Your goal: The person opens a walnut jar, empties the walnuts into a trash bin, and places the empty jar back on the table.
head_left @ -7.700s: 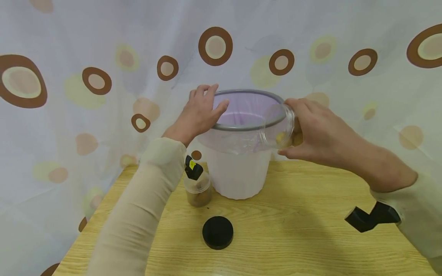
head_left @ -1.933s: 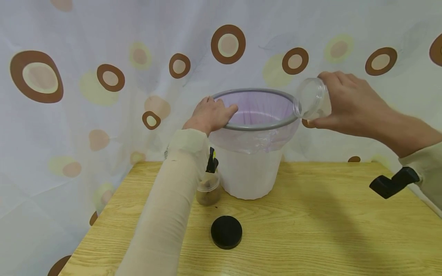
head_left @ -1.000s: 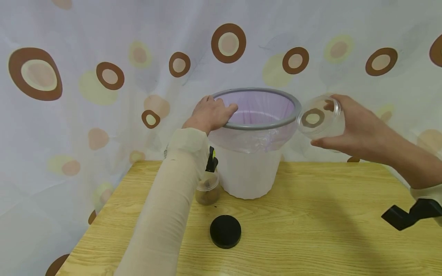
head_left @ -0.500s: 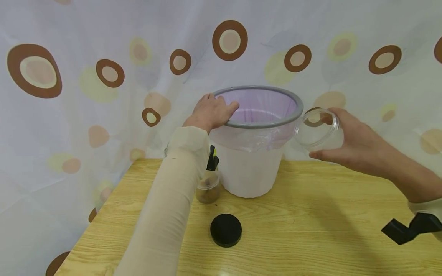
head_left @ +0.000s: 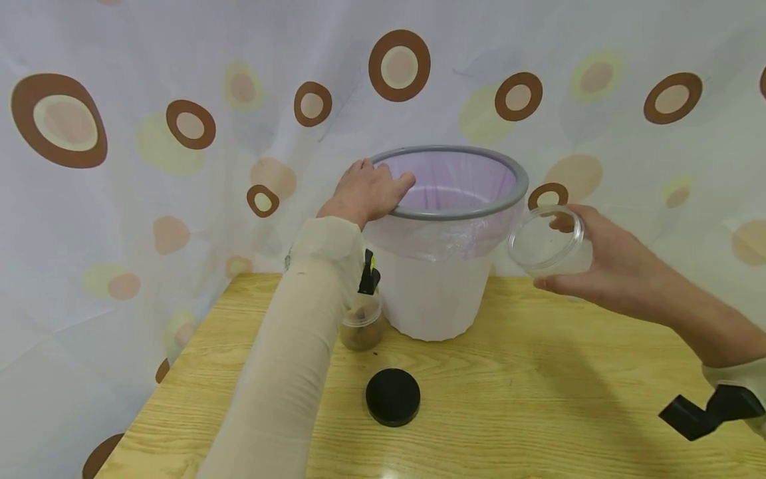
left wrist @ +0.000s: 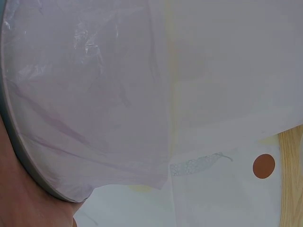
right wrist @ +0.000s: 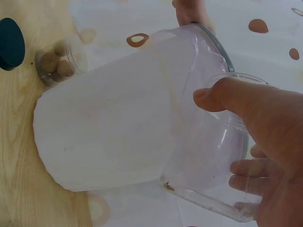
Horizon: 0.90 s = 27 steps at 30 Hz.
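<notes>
A white trash bin (head_left: pixel 432 299) with a grey rim and a thin purple liner bag (head_left: pixel 445 183) stands on the table. My left hand (head_left: pixel 368 193) grips the bin's rim at its left side; in the left wrist view only part of that hand (left wrist: pixel 28 189) shows. To the right of the bin, my right hand (head_left: pixel 622 266) holds a clear plastic jar (head_left: pixel 559 256), tilted with its mouth toward the bin. A few brown crumbs lie at the jar's base (right wrist: pixel 169 185), and I see nothing else in it.
A second clear jar (right wrist: pixel 56 62) with several brown round things stands left of the bin, partly behind my left sleeve in the head view. A black lid (head_left: pixel 392 397) lies on the wooden table (head_left: pixel 514 399). A patterned curtain (head_left: pixel 431 120) hangs behind.
At first, the right hand's jar was tipped at the rim with yellowish-brown contents; those are gone from it. It rose, then moved down beside the bin, tilting less. The left hand settled onto the rim.
</notes>
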### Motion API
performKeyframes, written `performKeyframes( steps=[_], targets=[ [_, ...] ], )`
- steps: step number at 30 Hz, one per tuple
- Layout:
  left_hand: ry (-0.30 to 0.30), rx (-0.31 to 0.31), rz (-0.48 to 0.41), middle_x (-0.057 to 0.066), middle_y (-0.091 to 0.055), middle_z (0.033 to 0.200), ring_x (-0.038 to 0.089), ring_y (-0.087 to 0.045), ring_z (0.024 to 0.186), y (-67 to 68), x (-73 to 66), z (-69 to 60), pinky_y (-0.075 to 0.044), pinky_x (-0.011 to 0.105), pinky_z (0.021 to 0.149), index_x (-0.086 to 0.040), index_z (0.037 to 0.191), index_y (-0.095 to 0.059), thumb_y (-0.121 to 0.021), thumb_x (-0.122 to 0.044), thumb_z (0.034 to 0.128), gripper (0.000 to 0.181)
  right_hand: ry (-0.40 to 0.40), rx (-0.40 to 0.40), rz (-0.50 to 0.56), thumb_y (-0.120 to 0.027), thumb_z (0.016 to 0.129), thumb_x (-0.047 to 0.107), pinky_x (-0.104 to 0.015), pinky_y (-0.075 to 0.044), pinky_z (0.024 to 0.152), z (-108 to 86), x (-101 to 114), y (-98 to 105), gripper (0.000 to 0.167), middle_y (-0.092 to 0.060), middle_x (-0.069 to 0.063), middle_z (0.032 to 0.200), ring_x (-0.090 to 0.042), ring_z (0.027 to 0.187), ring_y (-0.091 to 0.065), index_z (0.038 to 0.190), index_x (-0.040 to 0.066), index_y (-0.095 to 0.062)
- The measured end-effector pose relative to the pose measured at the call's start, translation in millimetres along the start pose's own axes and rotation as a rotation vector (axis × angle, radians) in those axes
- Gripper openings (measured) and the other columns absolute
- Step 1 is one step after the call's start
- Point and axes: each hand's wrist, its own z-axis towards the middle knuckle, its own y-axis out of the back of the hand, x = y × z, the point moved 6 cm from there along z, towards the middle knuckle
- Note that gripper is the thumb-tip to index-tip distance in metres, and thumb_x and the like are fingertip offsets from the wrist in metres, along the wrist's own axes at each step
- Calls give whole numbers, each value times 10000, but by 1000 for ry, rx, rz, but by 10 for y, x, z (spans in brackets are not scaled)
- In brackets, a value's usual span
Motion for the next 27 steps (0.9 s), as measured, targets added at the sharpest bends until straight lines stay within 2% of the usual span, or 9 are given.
performKeyframes(
  steps=[5, 14, 19, 27],
  targets=[
    [4, 5, -1, 195, -247, 1615, 312, -146, 1527, 0, -3, -4, -96, 387, 1254, 8, 1520, -331, -189, -508, 1011, 738, -17, 31, 23, -890, 728, 300, -570, -378, 953, -47, -19, -77, 936, -498, -204, 1391, -391, 1249, -467, 1447, 66, -338],
    [4, 3, -2, 190, -249, 1616, 313, -139, 1530, 9, -3, 0, -91, 389, 1255, 5, 1520, -334, -190, -505, 1012, 734, -2, 56, 56, -877, 745, 316, -567, -394, 928, -105, -61, -233, 935, -505, -181, 1383, -382, 1232, -492, 1475, 110, -332],
    [4, -3, 3, 190, -258, 1613, 312, -146, 1529, 10, -8, 3, -94, 387, 1254, 6, 1515, -344, -195, -501, 1015, 728, -19, 80, 78, -861, 758, 369, -558, -374, 961, -134, -90, -321, 923, -505, -150, 1390, -353, 1284, -458, 1477, 145, -328],
    [-4, -8, 15, 191, -285, 1602, 315, -165, 1523, 13, -12, 9, -102, 388, 1252, 13, 1498, -371, -194, -492, 1013, 722, -30, 106, 113, -848, 768, 396, -610, -363, 999, -176, -121, -436, 909, -498, -143, 1407, -376, 1350, -403, 1482, 175, -330]
  ],
)
